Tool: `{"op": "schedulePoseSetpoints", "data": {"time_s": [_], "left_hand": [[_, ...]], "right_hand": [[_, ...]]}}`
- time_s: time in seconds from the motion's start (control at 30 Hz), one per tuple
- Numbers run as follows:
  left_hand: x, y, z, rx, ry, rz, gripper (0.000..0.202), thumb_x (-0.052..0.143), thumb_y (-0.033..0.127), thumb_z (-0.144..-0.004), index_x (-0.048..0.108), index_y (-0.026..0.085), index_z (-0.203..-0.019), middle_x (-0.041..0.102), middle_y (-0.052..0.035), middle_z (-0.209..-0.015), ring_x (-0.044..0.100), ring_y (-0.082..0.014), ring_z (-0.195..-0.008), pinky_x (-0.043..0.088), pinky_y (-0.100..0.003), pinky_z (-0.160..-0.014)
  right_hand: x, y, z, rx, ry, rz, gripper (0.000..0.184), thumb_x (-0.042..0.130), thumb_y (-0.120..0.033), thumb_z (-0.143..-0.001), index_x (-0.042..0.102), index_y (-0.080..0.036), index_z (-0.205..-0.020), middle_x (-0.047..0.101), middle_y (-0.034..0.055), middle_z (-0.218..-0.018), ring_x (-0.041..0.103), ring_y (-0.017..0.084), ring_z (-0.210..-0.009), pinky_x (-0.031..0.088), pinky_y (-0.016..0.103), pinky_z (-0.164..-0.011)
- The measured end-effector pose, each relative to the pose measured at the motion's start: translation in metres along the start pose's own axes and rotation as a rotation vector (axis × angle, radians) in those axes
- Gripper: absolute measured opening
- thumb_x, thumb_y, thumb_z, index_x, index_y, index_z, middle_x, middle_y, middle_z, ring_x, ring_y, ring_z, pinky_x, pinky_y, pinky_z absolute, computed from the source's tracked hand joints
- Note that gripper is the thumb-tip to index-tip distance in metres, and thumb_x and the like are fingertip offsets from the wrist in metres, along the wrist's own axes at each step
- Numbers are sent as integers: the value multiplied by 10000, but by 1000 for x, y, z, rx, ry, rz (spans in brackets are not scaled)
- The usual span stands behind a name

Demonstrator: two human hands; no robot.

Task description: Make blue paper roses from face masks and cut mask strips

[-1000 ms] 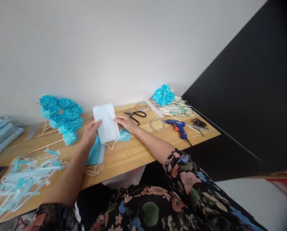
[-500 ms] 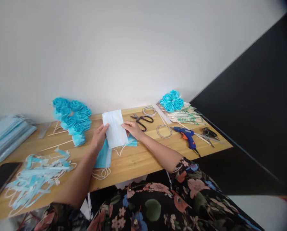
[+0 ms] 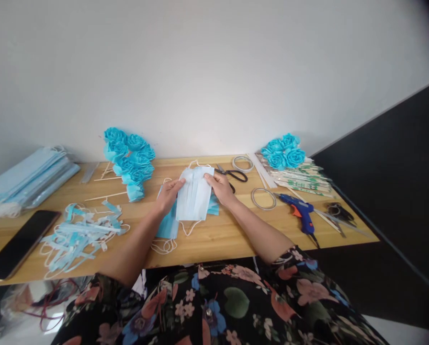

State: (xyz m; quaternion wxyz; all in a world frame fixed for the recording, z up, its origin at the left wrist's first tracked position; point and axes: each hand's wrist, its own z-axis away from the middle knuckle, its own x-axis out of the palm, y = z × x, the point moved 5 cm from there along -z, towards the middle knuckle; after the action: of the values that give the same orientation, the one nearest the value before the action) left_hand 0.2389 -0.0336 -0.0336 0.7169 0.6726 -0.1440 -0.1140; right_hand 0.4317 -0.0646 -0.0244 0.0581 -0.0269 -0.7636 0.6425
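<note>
Between my two hands a light blue face mask (image 3: pixel 195 196) is held up above the table, its pale side toward me and its pleats spread a little. My left hand (image 3: pixel 169 194) pinches its left edge, thumb in front. The right edge is gripped by my right hand (image 3: pixel 220 187) in the same way. White ear loops show above and below the mask. Under it, more blue masks (image 3: pixel 168 224) lie on the wood, partly covered. Black-handled scissors (image 3: pixel 238 175) rest just beyond my right hand, partly hidden by it.
Cut mask strips (image 3: pixel 78 239) and a phone (image 3: pixel 22 244) lie at left, with stacked masks (image 3: pixel 31 172) behind. Blue flowers on sticks (image 3: pixel 131 160) stand near the wall. Right are tape rolls (image 3: pixel 264 199), a glue gun (image 3: pixel 300 208), wrapped sticks (image 3: pixel 302 179) and more blue flowers (image 3: pixel 284 152).
The mask has turned from tilted to nearly straight, and its pleats have opened somewhat. An ear loop now shows above it. The whole view has shifted, moving the table rightward in frame.
</note>
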Motion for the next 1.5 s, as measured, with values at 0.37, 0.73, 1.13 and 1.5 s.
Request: {"op": "schedulePoseSetpoints", "data": {"time_s": [0.37,0.73,1.13,1.5], "left_hand": [[-7,-8,-3,-58,108,144,519,741,671,-756,640,166,-695,606,-13,-606,514,-143,-514,359,-257,-494],[-4,-7,-4,-164,141,307,620,769,678,-722,738,128,-1006,763,-94,-851,717,-278,-781,561,-350,-687],[15,12,6,-68,-167,108,683,932,456,-607,706,175,-1187,780,-89,-1084,721,-246,-866,550,-308,-739],[19,2,9,-92,-325,-108,644,870,557,-670,720,173,-1166,769,-93,-1099,705,-305,-1005,556,-387,-860]], "right_hand": [[7,7,1,96,-135,-143,608,644,-805,-769,592,-218,-621,592,9,-533,510,143,-447,425,296,-438],[13,10,2,162,-216,-180,527,710,-695,-763,608,-190,-653,602,-8,-487,542,134,-430,433,263,-445],[8,-1,3,65,-152,-189,510,695,-663,-778,615,-173,-664,572,-23,-597,470,100,-539,368,251,-532],[3,-5,-1,59,-40,-125,424,730,-584,-732,714,-161,-726,640,-7,-684,502,108,-623,371,246,-599]]}}
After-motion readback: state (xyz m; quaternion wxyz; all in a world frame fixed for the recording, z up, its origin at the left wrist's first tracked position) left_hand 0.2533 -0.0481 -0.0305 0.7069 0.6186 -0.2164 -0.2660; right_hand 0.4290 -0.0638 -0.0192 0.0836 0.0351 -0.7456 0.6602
